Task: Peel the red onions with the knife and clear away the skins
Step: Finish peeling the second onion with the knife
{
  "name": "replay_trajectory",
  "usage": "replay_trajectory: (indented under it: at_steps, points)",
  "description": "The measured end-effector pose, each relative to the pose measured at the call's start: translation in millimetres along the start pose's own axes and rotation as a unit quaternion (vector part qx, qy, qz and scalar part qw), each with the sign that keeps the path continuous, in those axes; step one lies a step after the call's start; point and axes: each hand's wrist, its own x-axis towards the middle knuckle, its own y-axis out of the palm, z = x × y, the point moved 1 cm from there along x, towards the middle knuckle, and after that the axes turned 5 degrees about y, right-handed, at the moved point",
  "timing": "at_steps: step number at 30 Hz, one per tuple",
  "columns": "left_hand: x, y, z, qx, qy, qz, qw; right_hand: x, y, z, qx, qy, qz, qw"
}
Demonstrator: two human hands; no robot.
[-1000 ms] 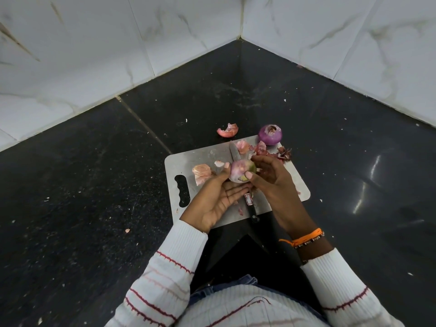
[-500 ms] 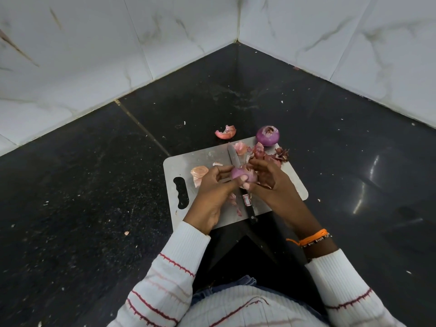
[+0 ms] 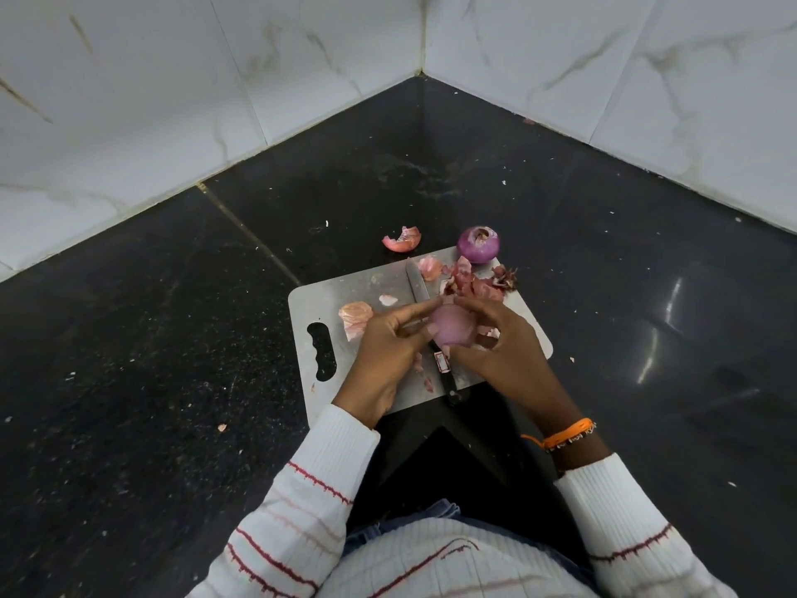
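Over the cutting board (image 3: pixel 310 304), the left hand (image 3: pixel 384 351) and right hand (image 3: pixel 500 343) grip an onion (image 3: pixel 450 328); the knife (image 3: pixel 431 334) (label unreadable) lies beneath.

Left hand (image 3: pixel 384 351) and right hand (image 3: pixel 496 343) grip pale peeled onion (image 3: pixel 450 325) between them, above grey cutting board (image 3: pixel 319 304). Knife (image 3: pixel 431 334) lies flat on board beneath onion, blade pointing away, black handle over near edge. Second red onion (image 3: pixel 478 244) sits at board's far corner. Heap of skins (image 3: pixel 474 282) beside it. Loose skin piece (image 3: pixel 402 240) on black countertop (image 3: pixel 151 338) beyond board. Orange wristband (image 3: pixel 565 433) on right wrist.
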Motion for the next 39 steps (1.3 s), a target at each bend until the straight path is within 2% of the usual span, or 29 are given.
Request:
replay_trajectory:
  at_steps: [4, 8, 11, 14, 15, 17, 20, 22, 24, 29, 34, 36, 39]
  points:
    - [-2.5, 6.3, -0.8, 0.014, 0.008, 0.008, 1.000, 0.5, -3.7, -3.1, -0.025, 0.005, -0.040, 0.999]
    - [-2.3, 4.7, -0.5, 0.061, 0.013, 0.001, 0.998, 3.4, -17.1, -16.7, -0.113, 0.004, -0.135, 0.984]
    - [-0.8, 2.0, 0.2, 0.093, 0.023, 0.005, 0.995, 4.6, -29.7, -34.2, -0.175, 0.051, -0.198, 0.963]
    - [-1.4, 1.4, 3.7, 0.164, 0.034, -0.007, 0.986, 3.3, -35.0, -45.9, -0.229, 0.103, -0.201, 0.947]
    - [-1.0, 0.7, 5.4, 0.226, 0.042, -0.019, 0.973, 2.8, -35.4, -46.9, -0.247, 0.125, -0.188, 0.942]
    - [-1.8, 0.4, 8.7, 0.386, 0.044, -0.038, 0.921, 2.8, -34.4, -41.9, -0.271, 0.135, -0.175, 0.937]
    - [-5.7, 10.1, 13.4, 0.523, 0.012, -0.028, 0.852, 8.3, -27.1, -24.1, -0.283, 0.035, -0.183, 0.941]
    - [-7.2, 18.5, 17.9, 0.552, 0.005, -0.016, 0.834, 15.9, -19.6, -10.5, -0.301, -0.004, -0.162, 0.940]
    - [-7.6, 23.3, 20.7, 0.552, 0.006, -0.006, 0.834, 30.2, -14.7, 2.0, -0.321, 0.003, -0.113, 0.940]
    - [-6.2, 18.3, 17.8, 0.512, -0.011, -0.010, 0.859, 75.7, -7.2, 3.2, -0.400, 0.116, 0.010, 0.909]
    - [-8.8, 1.4, 2.2, 0.444, 0.016, -0.055, 0.894, 72.6, 16.1, 5.1, -0.475, 0.087, 0.069, 0.873]
    - [-10.4, -7.6, -7.9, 0.412, 0.032, -0.089, 0.906, 67.1, 28.4, 7.7, -0.444, 0.066, 0.100, 0.888]
    - [-11.6, -22.4, -18.8, 0.382, 0.045, -0.142, 0.912, 58.2, 50.3, 9.9, -0.310, -0.003, 0.161, 0.937]
